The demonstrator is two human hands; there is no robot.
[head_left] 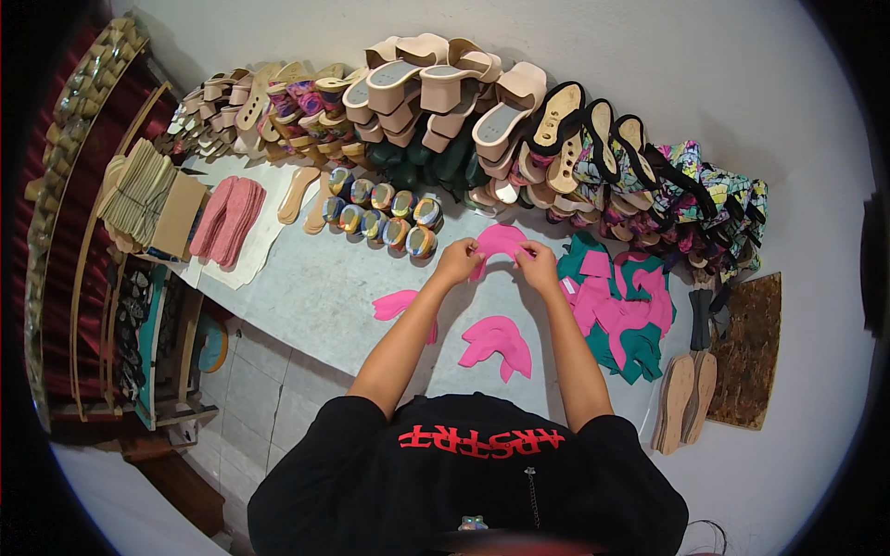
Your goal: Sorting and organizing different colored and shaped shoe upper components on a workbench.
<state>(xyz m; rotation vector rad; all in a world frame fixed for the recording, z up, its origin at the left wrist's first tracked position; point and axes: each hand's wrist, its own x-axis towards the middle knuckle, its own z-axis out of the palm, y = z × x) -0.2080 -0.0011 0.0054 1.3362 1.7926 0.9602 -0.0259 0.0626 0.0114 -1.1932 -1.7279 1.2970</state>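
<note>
A curved pink shoe-upper piece point(502, 238) arches between my hands just above the grey table. My left hand point(458, 260) pinches its left end, and my right hand point(537, 266) has the right end between thumb and fingers. Below it on the tabletop lies a small stack of similar pink curved pieces point(497, 343). More pink pieces point(396, 304) rest to the left, partly hidden behind my left forearm. Right of my right hand spreads a loose heap of pink cutouts point(616, 310) mixed with teal cutouts point(636, 368).
Stacked heeled sandals point(394, 76) and patterned shoes point(691, 167) line the wall. Several multicoloured rolls point(373, 223), red insoles point(228, 221) and a box of sheets point(176, 213) occupy the table's left. Wooden-looking soles point(677, 398) lean by a brown board point(746, 352) at right.
</note>
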